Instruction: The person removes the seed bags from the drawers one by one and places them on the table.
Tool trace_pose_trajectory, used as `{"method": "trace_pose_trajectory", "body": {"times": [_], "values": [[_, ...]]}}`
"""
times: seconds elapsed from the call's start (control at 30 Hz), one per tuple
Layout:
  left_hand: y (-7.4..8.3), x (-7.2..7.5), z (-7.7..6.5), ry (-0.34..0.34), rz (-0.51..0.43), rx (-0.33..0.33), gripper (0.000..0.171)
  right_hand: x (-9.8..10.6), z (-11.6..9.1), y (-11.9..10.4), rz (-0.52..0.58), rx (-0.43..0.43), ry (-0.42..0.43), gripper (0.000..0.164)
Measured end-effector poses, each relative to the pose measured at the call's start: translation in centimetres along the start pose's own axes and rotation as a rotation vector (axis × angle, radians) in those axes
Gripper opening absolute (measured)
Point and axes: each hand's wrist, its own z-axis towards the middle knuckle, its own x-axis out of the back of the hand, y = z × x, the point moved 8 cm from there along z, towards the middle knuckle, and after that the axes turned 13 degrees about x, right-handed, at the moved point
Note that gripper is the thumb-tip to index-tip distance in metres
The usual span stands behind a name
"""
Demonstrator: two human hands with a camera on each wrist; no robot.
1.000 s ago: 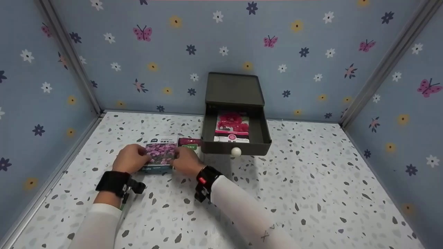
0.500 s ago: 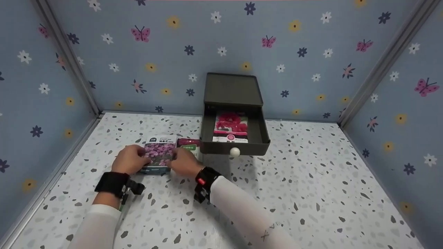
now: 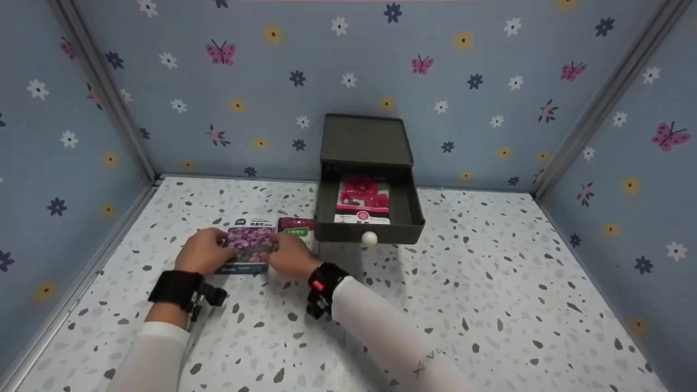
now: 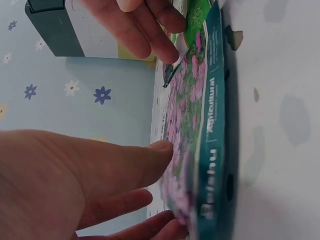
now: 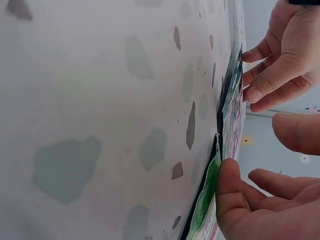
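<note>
In the head view a flat seed packet with pink flowers (image 3: pixel 250 240) lies face up on the table, between my two hands. My left hand (image 3: pixel 202 253) touches its left edge, the thumb tip against the flowered face in the left wrist view. At its right edge is my right hand (image 3: pixel 293 255), fingers extended and thumb raised apart in the right wrist view. A second packet with a red top (image 3: pixel 297 222) and green label lies close beside the first, partly hidden under my right hand. In the right wrist view its green edge (image 5: pixel 206 197) reaches my right fingertips.
A dark olive box (image 3: pixel 367 140) stands at the back wall, its drawer (image 3: pixel 408 204) pulled out towards me. A packet with red flowers (image 3: pixel 363 201) lies in the drawer. The drawer's white round knob (image 3: pixel 370 239) sticks out in front, right of the packets.
The pink-flowered packet has shifted slightly between my hands, and its top edge has tilted a little. Both hands stay nearly in place. The box and drawer have not moved.
</note>
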Motion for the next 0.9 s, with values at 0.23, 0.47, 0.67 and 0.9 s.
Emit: {"method": "trace_pose_trajectory", "body": {"times": [0.23,0.47,0.67,0.9], "values": [[0.3,0.4,-0.4,-0.003,-0.013,0.000,0.063,0.6,-0.5,-1.0,-0.030,0.056,-0.002,0.064],[1.4,1.5,-1.2,0.059,-0.101,-0.070,0.061,1.2,-0.9,-3.2,-0.171,0.135,-0.010,0.064],[2.6,3.0,-2.0,0.126,-0.200,-0.103,0.062,1.7,-1.4,-6.0,-0.201,0.241,-0.026,0.069],[4.2,4.4,-2.8,0.134,-0.260,-0.111,0.058,3.6,-2.6,-9.5,-0.155,0.327,-0.015,0.068]]}}
